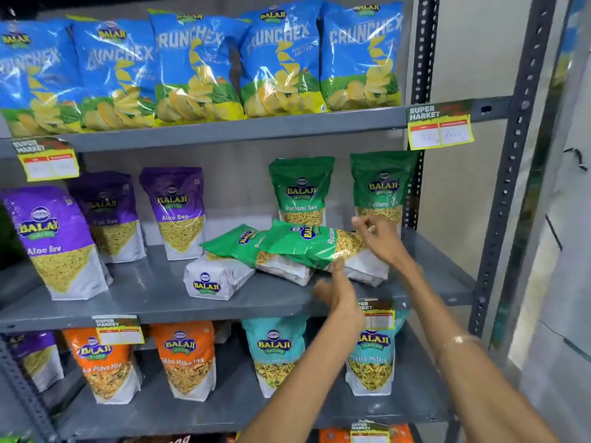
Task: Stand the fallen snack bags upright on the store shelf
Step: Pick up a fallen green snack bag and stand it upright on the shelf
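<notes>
Three green Ratlami Sev bags lie fallen on the middle shelf (pixel 153 289). The top fallen bag (pixel 303 243) lies across a second fallen bag (pixel 238 243), and a third fallen bag (pixel 217 276) shows its white base to me. My right hand (pixel 382 239) lies over the right end of the top bag, fingers curled at its far edge. My left hand (pixel 339 292) is just in front of the shelf edge, thumb touching that bag's near edge and fingers apart. Two green bags stand upright behind, one left (pixel 302 190) and one right (pixel 382 187).
Three purple Aloo Sev bags (pixel 179 212) stand upright on the left of the same shelf. Blue Crunchex bags (pixel 198 65) fill the shelf above. Orange and teal bags (pixel 275 356) stand on the shelf below. A perforated grey upright (pixel 508 174) and a wall lie to the right.
</notes>
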`<state>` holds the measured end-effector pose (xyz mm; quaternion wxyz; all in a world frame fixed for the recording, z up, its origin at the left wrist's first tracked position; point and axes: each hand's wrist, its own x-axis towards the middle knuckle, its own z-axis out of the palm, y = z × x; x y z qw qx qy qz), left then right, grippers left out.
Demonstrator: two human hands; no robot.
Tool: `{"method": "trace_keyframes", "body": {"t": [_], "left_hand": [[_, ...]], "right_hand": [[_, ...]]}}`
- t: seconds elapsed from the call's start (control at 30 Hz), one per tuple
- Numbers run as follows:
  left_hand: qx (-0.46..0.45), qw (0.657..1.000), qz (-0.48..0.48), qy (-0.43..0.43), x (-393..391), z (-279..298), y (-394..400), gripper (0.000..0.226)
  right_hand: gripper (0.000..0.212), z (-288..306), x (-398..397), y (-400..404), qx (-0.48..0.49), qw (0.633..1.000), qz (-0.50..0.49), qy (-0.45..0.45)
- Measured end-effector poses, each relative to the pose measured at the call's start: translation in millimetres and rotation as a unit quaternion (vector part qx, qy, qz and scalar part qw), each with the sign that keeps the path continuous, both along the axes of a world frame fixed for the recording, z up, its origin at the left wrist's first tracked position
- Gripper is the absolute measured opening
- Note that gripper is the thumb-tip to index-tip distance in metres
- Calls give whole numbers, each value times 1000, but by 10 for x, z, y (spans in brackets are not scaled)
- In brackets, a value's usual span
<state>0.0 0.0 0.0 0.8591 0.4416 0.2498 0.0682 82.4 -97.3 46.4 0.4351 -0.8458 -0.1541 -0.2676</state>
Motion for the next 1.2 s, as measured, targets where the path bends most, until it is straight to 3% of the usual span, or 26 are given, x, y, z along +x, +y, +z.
{"method": "trace_keyframes", "body": {"t": [0.07, 0.17, 0.2, 0.27, 0.33, 0.47, 0.6, 0.67, 0.8, 0.87, 0.97, 1.1, 1.2], "left_hand": [[-21, 999, -39, 10, -2, 55, -50, 80], [-40, 997, -64, -19, 62, 102, -50, 74], [-40, 996, -74, -19, 93, 125, -35, 73], [-33, 995, -97, -18, 182, 89, -14, 70], [-22, 995, -99, -19, 199, 35, -17, 65], [0, 995, -82, -51, 105, -127, 26, 50], [17, 991, -82, -104, -142, -265, 236, 20], [47, 991, -68, -109, -275, -295, 402, 5], [116, 986, -67, -95, -543, -255, 688, 14], [138, 981, -71, -114, -732, -138, 784, 8], [145, 974, -74, -155, -904, -7, 909, 27], [120, 965, -85, -215, -1039, 112, 1010, 94], [132, 957, -94, -239, -1130, 116, 1036, 103]], "right_hand": [[90, 96, 104, 17, -17, 994, 13, 106], [79, 179, 281, 77, -35, 973, 36, 226], [86, 150, 375, 71, -51, 966, 52, 249], [100, 65, 560, 38, -84, 955, 53, 279], [89, 87, 565, 23, -84, 952, 51, 291], [55, 85, 314, -58, -67, 960, 61, 264], [57, -113, -137, -183, -57, 974, 56, 214], [53, -264, -530, -183, -5, 980, 84, 180], [55, -583, -1265, 17, 134, 977, 100, 132], [54, -664, -1491, 129, 181, 976, 89, 83], [57, -588, -1777, 256, 239, 966, 93, 32], [58, -331, -2106, 309, 256, 960, 110, -24], [61, -226, -2249, 298, 249, 960, 120, -44]]}}
